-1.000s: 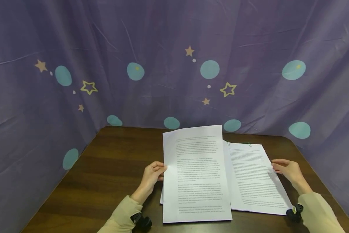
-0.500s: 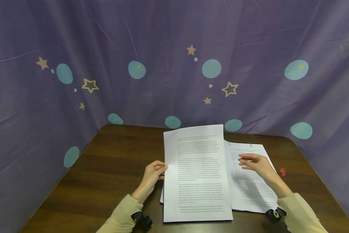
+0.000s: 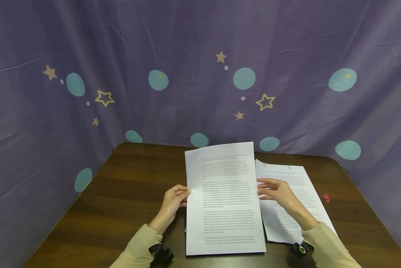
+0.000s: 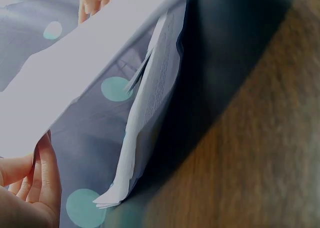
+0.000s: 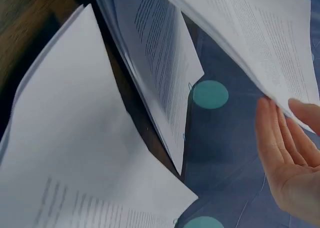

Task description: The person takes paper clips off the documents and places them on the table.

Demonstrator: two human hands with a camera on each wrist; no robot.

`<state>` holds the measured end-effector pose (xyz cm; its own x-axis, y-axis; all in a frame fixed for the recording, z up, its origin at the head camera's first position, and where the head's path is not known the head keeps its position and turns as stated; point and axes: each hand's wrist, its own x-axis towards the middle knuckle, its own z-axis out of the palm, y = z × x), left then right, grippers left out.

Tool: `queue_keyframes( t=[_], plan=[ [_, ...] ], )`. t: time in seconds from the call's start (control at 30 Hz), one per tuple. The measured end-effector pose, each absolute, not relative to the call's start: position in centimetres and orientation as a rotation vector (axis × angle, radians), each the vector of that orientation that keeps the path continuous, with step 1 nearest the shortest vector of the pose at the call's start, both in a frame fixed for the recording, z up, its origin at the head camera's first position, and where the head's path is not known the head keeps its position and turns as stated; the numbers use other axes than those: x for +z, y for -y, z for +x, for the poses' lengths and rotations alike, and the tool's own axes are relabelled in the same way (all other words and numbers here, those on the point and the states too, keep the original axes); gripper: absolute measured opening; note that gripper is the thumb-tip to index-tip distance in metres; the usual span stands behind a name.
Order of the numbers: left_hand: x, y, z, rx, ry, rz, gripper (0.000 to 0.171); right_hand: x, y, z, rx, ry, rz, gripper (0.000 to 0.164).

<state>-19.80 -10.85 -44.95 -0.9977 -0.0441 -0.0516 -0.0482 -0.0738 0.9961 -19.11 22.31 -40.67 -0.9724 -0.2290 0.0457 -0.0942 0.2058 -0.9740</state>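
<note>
In the head view, a held-up stack of printed paper [image 3: 222,201] stands in front of me, its printed side toward me. My left hand [image 3: 173,201] pinches its left edge; in the left wrist view the thumb and fingers [image 4: 49,173] lie on either side of it. At the right edge is my right hand [image 3: 275,191], with thumb and fingers [image 5: 270,133] on either side of the paper in the right wrist view. A second printed stack with paper clips [image 5: 160,78] lies below the raised one, mostly hidden from the head view.
Another printed stack [image 3: 297,201] lies to the right on the brown wooden table [image 3: 143,171], with green paper clips [image 3: 289,166] on its far edge. Red paper clips [image 3: 326,197] lie farther right. A patterned purple curtain [image 3: 187,44] hangs behind the table.
My right hand has moved left from the right-hand stack's outer edge to the raised paper, and the red clips have come into sight. The raised stack has shifted slightly left.
</note>
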Motion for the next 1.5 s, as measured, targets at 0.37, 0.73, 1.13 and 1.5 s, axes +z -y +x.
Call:
queue_keyframes(
  t=[0.37,0.73,1.13,1.5],
  plan=[
    [-44.4,12.9,-19.6,2.290,-2.176,-0.187,0.013,-41.8,-19.6,-20.4,-1.932,-2.364,-0.216,0.040],
    [-43.8,16.7,-19.3,2.187,-2.288,-0.258,0.014,-42.2,-15.3,-21.5,-2.006,-2.297,-0.227,0.035],
    [-49.2,24.1,-23.0,2.136,-2.400,-0.191,0.024,-43.3,-9.9,-22.6,-2.071,-2.223,-0.039,0.029],
    [-44.1,26.5,-21.8,1.780,-2.472,-0.246,0.034,-44.3,-5.9,-23.5,-2.106,-2.061,-0.067,0.034]
  ],
)
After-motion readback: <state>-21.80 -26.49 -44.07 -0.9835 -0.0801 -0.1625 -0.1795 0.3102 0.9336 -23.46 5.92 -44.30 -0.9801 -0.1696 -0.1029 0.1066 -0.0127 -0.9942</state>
